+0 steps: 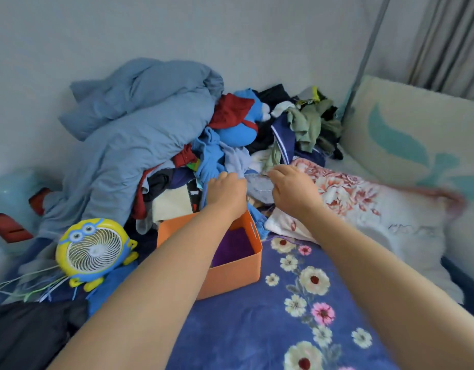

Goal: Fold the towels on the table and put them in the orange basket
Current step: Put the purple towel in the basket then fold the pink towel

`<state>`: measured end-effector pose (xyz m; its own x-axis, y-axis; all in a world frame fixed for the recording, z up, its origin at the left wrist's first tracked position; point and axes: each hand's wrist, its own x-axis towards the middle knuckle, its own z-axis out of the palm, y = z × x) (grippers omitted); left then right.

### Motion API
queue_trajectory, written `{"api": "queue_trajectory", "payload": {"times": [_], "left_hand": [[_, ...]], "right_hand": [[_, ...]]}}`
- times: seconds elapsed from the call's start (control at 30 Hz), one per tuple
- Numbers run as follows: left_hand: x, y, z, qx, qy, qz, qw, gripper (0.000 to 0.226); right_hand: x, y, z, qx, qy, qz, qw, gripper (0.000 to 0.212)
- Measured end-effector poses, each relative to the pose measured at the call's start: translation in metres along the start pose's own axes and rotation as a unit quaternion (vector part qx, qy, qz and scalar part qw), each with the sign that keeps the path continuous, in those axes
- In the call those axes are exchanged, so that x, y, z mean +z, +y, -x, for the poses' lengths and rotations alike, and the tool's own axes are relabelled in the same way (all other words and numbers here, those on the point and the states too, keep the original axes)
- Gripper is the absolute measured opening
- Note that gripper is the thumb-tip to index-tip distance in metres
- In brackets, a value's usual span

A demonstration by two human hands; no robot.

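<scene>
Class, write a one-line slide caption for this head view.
Both hands, left and right, reach over the orange basket, which holds a purple cloth, into a pile of clothes.

Single head-worn wide-angle view, facing forward and down over bed [257, 329]; forearms reach in from bottom edge, clothes pile [230, 145] close ahead, wall [230, 36] behind.
</scene>
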<state>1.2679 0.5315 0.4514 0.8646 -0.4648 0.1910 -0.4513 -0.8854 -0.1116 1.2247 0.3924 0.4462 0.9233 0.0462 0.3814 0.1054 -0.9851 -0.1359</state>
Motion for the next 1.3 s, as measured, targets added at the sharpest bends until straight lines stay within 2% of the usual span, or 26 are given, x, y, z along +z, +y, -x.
{"api": "queue_trajectory", "payload": {"times": [0.27,0.47,0.63,0.9,1.03,1.3], "left_hand": [[-0.075,0.092,0.103,0.143,0.035,0.013,0.989,0.031],[-0.122,0.200,0.184,0.298,0.061,0.033,0.952,0.033],[-0.160,0.319,0.267,0.414,0.068,0.074,0.905,0.034],[-0.224,0.518,0.443,0.575,0.099,0.137,0.801,0.032],[-0.254,0.600,0.528,0.620,0.095,0.165,0.761,0.032],[-0.288,0.732,0.650,0.681,0.066,0.217,0.697,0.027]], "right_hand": [[-0.109,-0.010,0.173,0.143,0.088,0.070,0.983,0.034],[-0.184,-0.001,0.327,0.297,0.133,0.109,0.939,0.035],[-0.261,0.006,0.472,0.412,0.139,0.170,0.885,0.038],[-0.381,-0.001,0.709,0.574,0.136,0.259,0.765,0.043],[-0.429,-0.003,0.807,0.622,0.128,0.276,0.721,0.044],[-0.504,0.015,0.963,0.688,0.109,0.272,0.664,0.047]]}}
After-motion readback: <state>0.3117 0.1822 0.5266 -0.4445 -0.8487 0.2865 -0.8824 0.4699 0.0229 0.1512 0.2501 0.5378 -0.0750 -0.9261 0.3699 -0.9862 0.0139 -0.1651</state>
